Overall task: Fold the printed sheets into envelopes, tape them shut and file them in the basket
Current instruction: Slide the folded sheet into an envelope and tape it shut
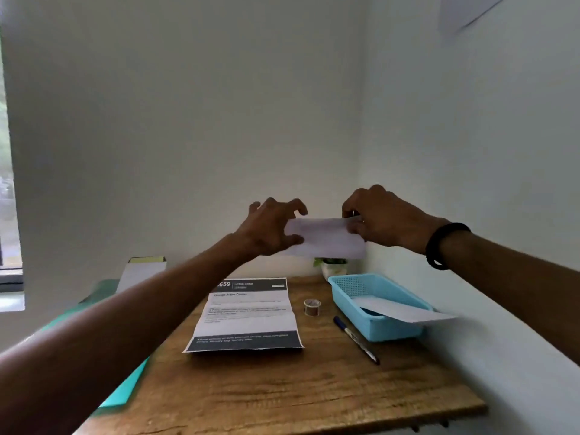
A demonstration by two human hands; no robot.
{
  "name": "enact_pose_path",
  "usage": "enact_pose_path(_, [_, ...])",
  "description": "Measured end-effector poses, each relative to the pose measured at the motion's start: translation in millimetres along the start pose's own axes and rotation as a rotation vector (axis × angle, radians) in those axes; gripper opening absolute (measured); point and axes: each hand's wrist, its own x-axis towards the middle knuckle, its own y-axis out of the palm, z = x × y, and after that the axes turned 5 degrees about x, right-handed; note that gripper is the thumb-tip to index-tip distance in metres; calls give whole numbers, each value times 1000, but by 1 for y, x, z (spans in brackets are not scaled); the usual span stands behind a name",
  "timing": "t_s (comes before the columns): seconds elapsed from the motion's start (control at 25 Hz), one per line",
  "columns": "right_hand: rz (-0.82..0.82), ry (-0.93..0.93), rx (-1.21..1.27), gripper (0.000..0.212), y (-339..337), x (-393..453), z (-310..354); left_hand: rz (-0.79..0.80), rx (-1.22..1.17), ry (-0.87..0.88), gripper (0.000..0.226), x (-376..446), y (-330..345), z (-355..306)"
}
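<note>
Both hands hold a folded white envelope (326,238) up in the air above the back of the table. My left hand (271,227) pinches its left end with thumb below and curled fingers above. My right hand (379,219) grips its right end, and a black band circles that wrist. A printed sheet (248,315) with creases lies flat on the wooden table (282,390). The blue basket (376,306) stands at the right with a white folded envelope (405,310) leaning over its rim. A small roll of tape (312,307) sits between the sheet and the basket.
A blue pen (356,339) lies in front of the basket. A small potted plant (333,266) stands in the back corner. At the left are a white box (141,273) and a green mat (125,387). Walls close in behind and on the right.
</note>
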Motion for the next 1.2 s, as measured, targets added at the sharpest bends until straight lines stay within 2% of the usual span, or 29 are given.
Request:
enact_pose_path(0.12, [-17,190,139,9,-26,-30,-25,-326,-90,48,67,-2,3,-57])
enact_pose_path(0.16, [-20,242,194,7,-33,-39,-30,-378,-106,93,67,-6,5,-75])
enact_pose_path(0.32, [-51,481,563,13,-47,-80,-48,-351,-83,250,55,-33,33,-159])
enact_pose_path(0.52, [-50,733,960,28,-31,-114,-65,-528,-199,181,12,-66,70,-211])
enact_pose_path(0.64, [-58,843,1059,24,-13,-139,-71,-565,-240,160,11,-88,77,-219])
enact_pose_path(0.72, [-39,894,1076,24,1,-155,-73,-533,-250,189,17,-102,81,-222])
enact_pose_path(0.8, [-6,911,1066,29,12,-167,-75,-451,-228,201,30,-110,84,-223])
enact_pose_path(0.88, [8,873,953,23,21,-173,-79,-380,-224,183,39,-115,88,-224])
enact_pose_path(1.0, [-50,679,584,12,30,-176,-83,-385,-253,122,37,-110,86,-222])
enact_pose_path(1.2, [-45,319,73,27,33,-182,-80,-369,-236,61,31,-91,87,-217])
